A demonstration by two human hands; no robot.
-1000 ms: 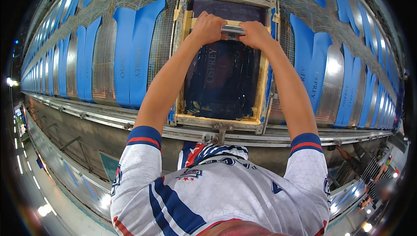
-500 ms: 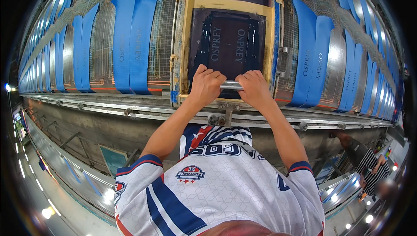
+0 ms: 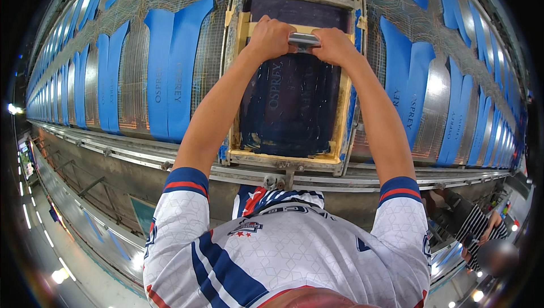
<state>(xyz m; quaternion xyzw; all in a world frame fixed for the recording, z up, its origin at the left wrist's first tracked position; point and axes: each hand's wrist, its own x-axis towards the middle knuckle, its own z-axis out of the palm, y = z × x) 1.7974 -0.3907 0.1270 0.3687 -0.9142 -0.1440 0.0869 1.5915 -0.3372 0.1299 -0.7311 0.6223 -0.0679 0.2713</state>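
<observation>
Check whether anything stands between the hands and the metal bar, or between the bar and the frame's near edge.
Nothing visible does: the left hand and right hand grip the metal bar, and no loose object shows on the dark screen between it and the frame's near edge.

Silver bar (image 3: pixel 304 39) over glossy dark screen (image 3: pixel 288 116)

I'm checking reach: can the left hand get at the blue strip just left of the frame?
Probably not: the left hand is closed on the metal bar, and the frame's left rail lies between it and the blue strip.
</observation>
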